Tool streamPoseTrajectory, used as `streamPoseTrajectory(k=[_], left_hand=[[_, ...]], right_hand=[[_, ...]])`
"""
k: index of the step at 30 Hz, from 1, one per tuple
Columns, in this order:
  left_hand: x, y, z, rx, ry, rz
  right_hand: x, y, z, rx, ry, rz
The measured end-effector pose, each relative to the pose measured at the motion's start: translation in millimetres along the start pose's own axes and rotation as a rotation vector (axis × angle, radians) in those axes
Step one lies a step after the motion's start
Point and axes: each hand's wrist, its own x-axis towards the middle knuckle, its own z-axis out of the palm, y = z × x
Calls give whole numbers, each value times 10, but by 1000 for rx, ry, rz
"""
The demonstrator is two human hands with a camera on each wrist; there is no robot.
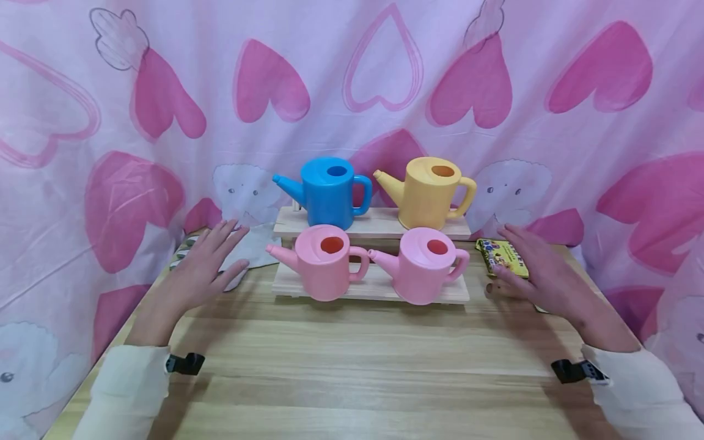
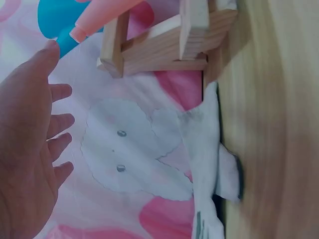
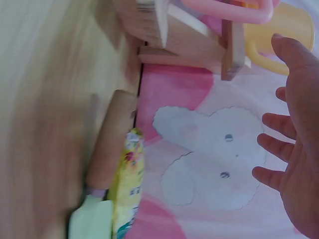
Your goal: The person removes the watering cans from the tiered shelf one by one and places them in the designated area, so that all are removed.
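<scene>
My left hand [image 1: 200, 269] is held over the left of the table, fingers straight, holding nothing. My right hand [image 1: 544, 278] hovers likewise on the right, its fingers extended. Between them stands a two-step wooden rack [image 1: 379, 282]. On its upper step are a blue watering can [image 1: 330, 195] and a yellow watering can [image 1: 426, 198]. The lower step carries a pink watering can [image 1: 321, 272] on the left and another pink watering can [image 1: 420, 275] on the right. All spouts point left. Neither hand touches a can.
A pale cloth [image 2: 202, 149] lies near the left hand. By the right hand lie a yellow printed packet [image 1: 503, 256] and a tool with a wooden handle [image 3: 112, 139] and pale green end. Behind the wooden table [image 1: 357, 373] hangs a pink heart-patterned curtain [image 1: 330, 36].
</scene>
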Motion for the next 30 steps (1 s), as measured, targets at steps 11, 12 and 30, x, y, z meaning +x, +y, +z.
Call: streamPoseTrajectory(k=[11, 12, 30], left_hand=[[411, 42, -81, -2, 1, 8], [445, 42, -72, -2, -5, 5], [862, -1, 327, -384, -58, -202]], right_hand=[[405, -112, -201, 48, 60, -88], [447, -121, -211, 62, 68, -103], [891, -276, -236, 135, 134, -43]])
